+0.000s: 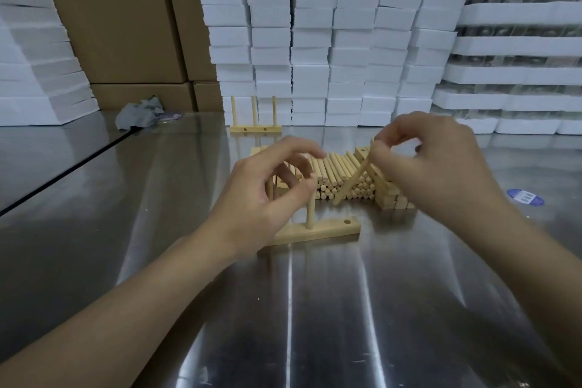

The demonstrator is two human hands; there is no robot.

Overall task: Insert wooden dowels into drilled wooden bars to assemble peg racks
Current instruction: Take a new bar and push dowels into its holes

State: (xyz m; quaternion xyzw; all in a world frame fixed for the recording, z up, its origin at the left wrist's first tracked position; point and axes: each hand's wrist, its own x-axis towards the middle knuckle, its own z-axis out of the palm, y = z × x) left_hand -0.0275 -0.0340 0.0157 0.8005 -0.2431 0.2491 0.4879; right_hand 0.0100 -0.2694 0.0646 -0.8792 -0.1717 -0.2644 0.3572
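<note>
**Right hand pinching a dowel, left hand at the bar**

Your left hand hovers over the left part of the bar, palm turned inward, fingers curled and spread; the thumb tip meets the top of the upright dowel standing in the bar's middle hole; whether the fingers actually grip that dowel I cannot tell, since the hand covers its top. The bar lies flat on the metal table just before you, its right-end hole open. Your right hand is raised above the table to the right, wrist bent, thumb and fingertips closed on the upper end of a tilted dowel whose lower end slants down to the left, in front of the pile of dowels. A stack of bars sits beside the pile; a finished rack stands farther back, near the white foam blocks.
</note>
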